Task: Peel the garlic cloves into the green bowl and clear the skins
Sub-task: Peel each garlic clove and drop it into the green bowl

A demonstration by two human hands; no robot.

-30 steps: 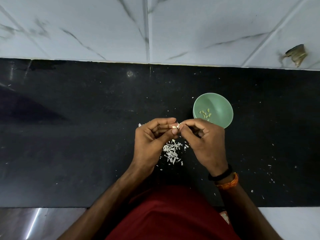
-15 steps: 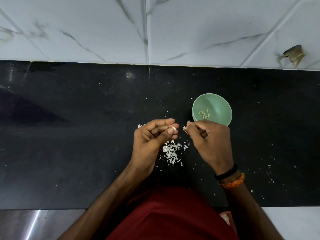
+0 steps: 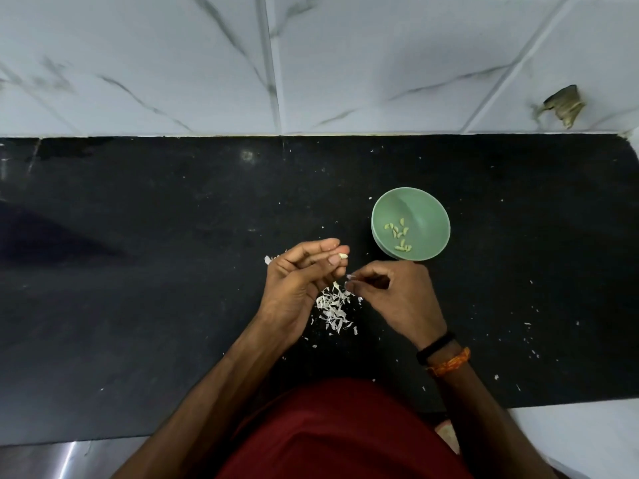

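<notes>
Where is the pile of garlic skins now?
In the head view, the pile of garlic skins lies on the black counter between the left hand and right hand.

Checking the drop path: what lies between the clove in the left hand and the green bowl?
Bare black counter in the head view; garlic clove, left hand, green bowl.
</notes>
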